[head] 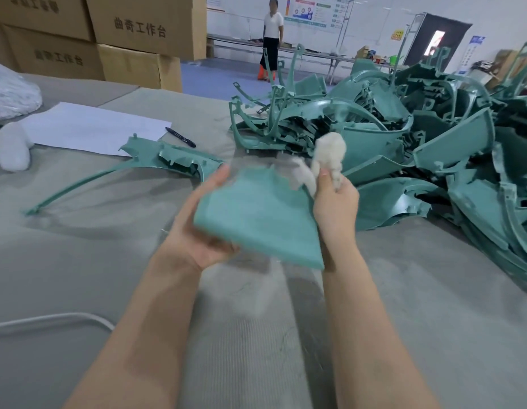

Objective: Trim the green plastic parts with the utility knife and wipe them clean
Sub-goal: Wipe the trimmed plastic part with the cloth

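Fingers of left hand (197, 225) gripping green part (256, 214); right hand (336, 202) clutching cloth wad (327, 154) beside it.

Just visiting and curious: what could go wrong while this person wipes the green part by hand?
The part, held at one edge by the left hand, looks blurred with motion and might slip. The rag in the right hand sits close to the pile, whose thin prongs could snag it.
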`<state>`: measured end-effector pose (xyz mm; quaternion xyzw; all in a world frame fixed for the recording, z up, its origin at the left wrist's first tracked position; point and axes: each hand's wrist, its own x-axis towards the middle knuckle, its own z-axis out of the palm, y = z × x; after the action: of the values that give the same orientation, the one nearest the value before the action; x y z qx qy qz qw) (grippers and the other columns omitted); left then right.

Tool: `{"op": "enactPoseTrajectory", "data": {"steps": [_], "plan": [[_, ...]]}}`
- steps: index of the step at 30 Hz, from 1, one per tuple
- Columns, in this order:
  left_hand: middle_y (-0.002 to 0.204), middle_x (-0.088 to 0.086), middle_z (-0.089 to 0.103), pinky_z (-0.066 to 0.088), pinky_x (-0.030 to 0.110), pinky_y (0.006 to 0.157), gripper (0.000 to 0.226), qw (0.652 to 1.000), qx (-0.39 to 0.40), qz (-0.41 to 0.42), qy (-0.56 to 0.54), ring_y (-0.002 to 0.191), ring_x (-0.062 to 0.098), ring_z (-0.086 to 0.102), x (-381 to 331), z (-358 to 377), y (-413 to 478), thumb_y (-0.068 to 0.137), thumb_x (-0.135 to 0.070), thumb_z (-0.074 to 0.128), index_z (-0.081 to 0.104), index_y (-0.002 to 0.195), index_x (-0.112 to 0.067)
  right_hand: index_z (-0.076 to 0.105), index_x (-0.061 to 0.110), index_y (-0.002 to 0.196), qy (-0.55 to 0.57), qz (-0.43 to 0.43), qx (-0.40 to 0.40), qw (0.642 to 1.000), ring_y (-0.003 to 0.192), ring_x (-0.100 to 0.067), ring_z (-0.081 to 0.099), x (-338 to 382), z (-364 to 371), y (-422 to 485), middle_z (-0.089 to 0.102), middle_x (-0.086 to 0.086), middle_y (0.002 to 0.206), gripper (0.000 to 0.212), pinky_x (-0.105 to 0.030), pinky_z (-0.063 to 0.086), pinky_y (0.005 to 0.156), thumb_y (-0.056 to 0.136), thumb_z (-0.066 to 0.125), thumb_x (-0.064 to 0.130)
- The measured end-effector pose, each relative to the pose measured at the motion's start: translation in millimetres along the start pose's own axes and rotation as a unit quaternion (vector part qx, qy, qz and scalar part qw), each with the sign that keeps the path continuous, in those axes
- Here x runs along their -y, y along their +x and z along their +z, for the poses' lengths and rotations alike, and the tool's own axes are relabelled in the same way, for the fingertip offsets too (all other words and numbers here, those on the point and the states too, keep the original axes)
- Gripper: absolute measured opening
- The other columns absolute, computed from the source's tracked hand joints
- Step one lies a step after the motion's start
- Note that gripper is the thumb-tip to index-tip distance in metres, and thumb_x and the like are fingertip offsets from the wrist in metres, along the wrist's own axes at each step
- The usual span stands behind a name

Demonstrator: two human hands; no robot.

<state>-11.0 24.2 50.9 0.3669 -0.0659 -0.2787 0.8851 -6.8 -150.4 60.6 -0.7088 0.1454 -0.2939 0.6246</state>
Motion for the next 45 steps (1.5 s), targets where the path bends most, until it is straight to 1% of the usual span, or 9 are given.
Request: {"op": "enactPoseTrajectory", "data": {"steps": [3,5,9,12,19,24,30,40,45], "plan": [[0.134,0.012,0.058,0.05,0.048,0.093,0.088,0.992,0.096,0.047,-0.061,0.123,0.029,0.056,2,10,-5,0.076,-0.078,0.048,0.06,0.129,-0.009,0.055,0.009,0.098,0.091,0.06,-0.087,0.99,0.09,-0.024,0.059,-1,-4,2,0.063,-0.011,0.1,0.006,-0.037,0.049,0.086,0.097,0.054,0.014],[0.141,0.013,0.052,0.045,0.049,0.101,0.092,0.991,0.099,0.084,-0.036,0.13,0.029,0.049,8,23,-4,0.077,-0.074,0.047,0.045,0.14,-0.008,0.052,0.006,0.115,0.112,0.065,-0.103,0.986,0.101,-0.023,0.061,2,-2,-1,0.063,-0.011,0.113,0.02,-0.035,0.05,0.092,0.096,0.055,0.012],[0.114,0.007,0.071,0.056,0.04,0.088,0.035,0.982,-0.114,0.149,0.027,0.102,0.02,0.069,21,29,9,0.085,-0.017,0.067,0.062,0.119,-0.012,0.056,0.011,0.109,0.131,0.072,-0.042,0.988,0.094,-0.02,0.062,-1,-2,-1,0.065,-0.006,0.103,0.014,-0.033,0.051,0.086,0.095,0.056,0.011],[0.102,0.005,0.074,0.06,0.031,0.071,0.028,0.976,-0.155,0.138,0.065,0.086,0.016,0.072,15,20,11,0.087,0.003,0.057,0.064,0.112,-0.01,0.058,0.017,0.092,0.136,0.07,-0.035,0.988,0.083,-0.015,0.06,-5,-4,1,0.063,0.0,0.09,0.008,-0.03,0.05,0.076,0.097,0.054,0.013],[0.097,0.006,0.075,0.06,0.03,0.067,0.036,0.98,-0.118,0.096,0.129,0.086,0.019,0.073,-1,2,-4,0.069,-0.001,0.065,0.067,0.105,-0.008,0.057,0.02,0.086,0.269,0.092,-0.148,0.947,0.074,-0.011,0.06,-6,-42,23,0.064,0.004,0.083,0.021,-0.028,0.051,0.071,0.099,0.049,0.005],[0.102,0.007,0.074,0.06,0.035,0.069,0.03,0.981,-0.151,0.086,0.085,0.089,0.02,0.072,7,11,6,0.085,0.004,0.057,0.064,0.112,-0.006,0.061,0.019,0.087,0.255,0.151,-0.066,0.953,0.054,-0.008,0.055,-6,-19,4,0.061,0.003,0.074,0.019,-0.022,0.043,0.049,0.098,0.051,0.006],[0.107,0.006,0.073,0.06,0.035,0.07,0.029,0.98,-0.146,0.123,0.046,0.094,0.019,0.071,2,0,12,0.088,0.003,0.056,0.063,0.114,-0.01,0.062,0.018,0.091,0.264,0.17,0.003,0.949,0.066,-0.007,0.056,-6,16,-17,0.063,0.003,0.078,0.016,-0.017,0.046,0.057,0.1,0.052,0.009],[0.105,0.005,0.073,0.059,0.029,0.068,0.053,0.982,-0.091,0.078,0.146,0.093,0.017,0.072,-5,-6,-4,0.063,-0.009,0.066,0.064,0.116,-0.007,0.059,0.013,0.1,0.305,0.092,-0.157,0.935,0.073,-0.011,0.059,-8,-46,24,0.063,0.0,0.086,0.013,-0.023,0.05,0.065,0.098,0.05,0.003],[0.107,0.001,0.073,0.058,0.031,0.081,0.031,0.965,-0.157,0.199,0.062,0.099,0.015,0.07,2,7,5,0.087,0.0,0.059,0.063,0.114,-0.013,0.059,0.014,0.111,0.168,0.201,-0.102,0.96,0.085,-0.017,0.062,-9,-44,19,0.064,0.001,0.095,0.036,-0.03,0.052,0.071,0.102,0.042,0.044]]}}
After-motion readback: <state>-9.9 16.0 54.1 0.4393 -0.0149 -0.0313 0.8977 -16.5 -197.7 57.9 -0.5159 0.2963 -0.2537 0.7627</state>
